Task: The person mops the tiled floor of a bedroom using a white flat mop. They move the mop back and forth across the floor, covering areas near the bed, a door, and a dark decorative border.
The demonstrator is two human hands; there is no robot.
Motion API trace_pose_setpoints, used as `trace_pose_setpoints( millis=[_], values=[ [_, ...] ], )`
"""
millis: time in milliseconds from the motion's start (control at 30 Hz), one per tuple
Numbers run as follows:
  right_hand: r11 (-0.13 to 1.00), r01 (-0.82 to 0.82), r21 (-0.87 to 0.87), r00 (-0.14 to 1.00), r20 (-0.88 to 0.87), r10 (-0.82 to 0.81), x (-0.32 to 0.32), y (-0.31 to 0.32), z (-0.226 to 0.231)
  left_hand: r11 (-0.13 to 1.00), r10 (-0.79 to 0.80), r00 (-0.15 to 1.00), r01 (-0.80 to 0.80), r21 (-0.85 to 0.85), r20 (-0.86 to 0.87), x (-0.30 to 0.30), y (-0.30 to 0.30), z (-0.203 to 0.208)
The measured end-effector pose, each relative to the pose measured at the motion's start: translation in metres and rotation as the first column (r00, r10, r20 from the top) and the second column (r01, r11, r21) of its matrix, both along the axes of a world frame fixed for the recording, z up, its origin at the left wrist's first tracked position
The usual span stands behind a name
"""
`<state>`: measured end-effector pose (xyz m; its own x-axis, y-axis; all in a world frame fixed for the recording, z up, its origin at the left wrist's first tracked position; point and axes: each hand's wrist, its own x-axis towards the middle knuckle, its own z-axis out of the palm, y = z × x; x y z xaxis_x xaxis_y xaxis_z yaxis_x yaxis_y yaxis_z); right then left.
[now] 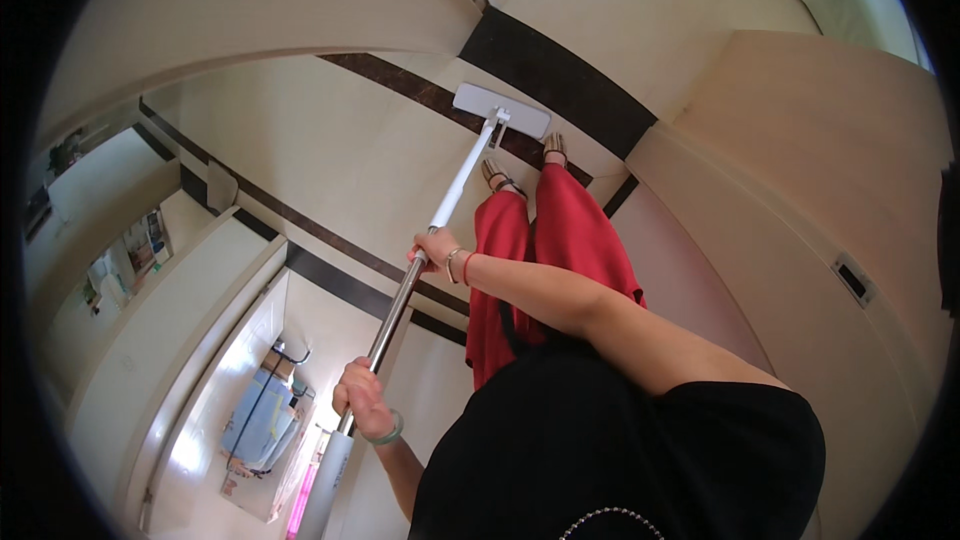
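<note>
A flat mop slants across the view, with a white rectangular head (522,118) on the pale tiled floor, over a dark brown strip just ahead of my feet. Its handle (397,302) is white near the head, silver in the middle and white again at the near end. My left hand (362,398), below a pale green bangle, wraps round the silver part close to the near white grip. Higher up, my right hand (434,249) is closed on the handle where silver meets white. A red cord and a silver bracelet circle that wrist.
My sandalled feet (500,178) stand close behind the mop head. A pale wooden door (800,190) with a recessed handle rises on the right. Dark bands (560,75) cross the floor ahead. At lower left, a doorway shows a blue cloth-like bundle (262,422).
</note>
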<state>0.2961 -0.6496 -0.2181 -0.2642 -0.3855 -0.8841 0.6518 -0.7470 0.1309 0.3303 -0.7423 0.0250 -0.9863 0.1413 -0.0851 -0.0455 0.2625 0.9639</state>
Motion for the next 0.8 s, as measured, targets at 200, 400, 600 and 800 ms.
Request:
trace_pose_setpoints(
  millis=[200,400,600,800],
  values=[
    [0.955,0.107,0.278,0.994,-0.026,-0.104,-0.03,0.112,-0.053,0.97,0.037,0.999,-0.044,0.239,0.035,-0.03,0.08,-0.066],
    [0.895,0.217,0.389,0.976,-0.055,-0.212,-0.062,0.273,-0.089,0.931,-0.253,0.967,0.246,0.269,-0.008,-0.077,0.192,-0.126],
    [0.825,0.307,0.475,0.943,-0.035,-0.331,-0.039,0.363,-0.123,0.845,-0.431,0.898,0.437,0.308,-0.092,-0.077,0.272,-0.161],
    [0.791,0.351,0.5,0.916,-0.009,-0.401,-0.001,0.364,-0.124,0.792,-0.501,0.858,0.508,0.338,-0.115,-0.052,0.268,-0.17]
  ],
)
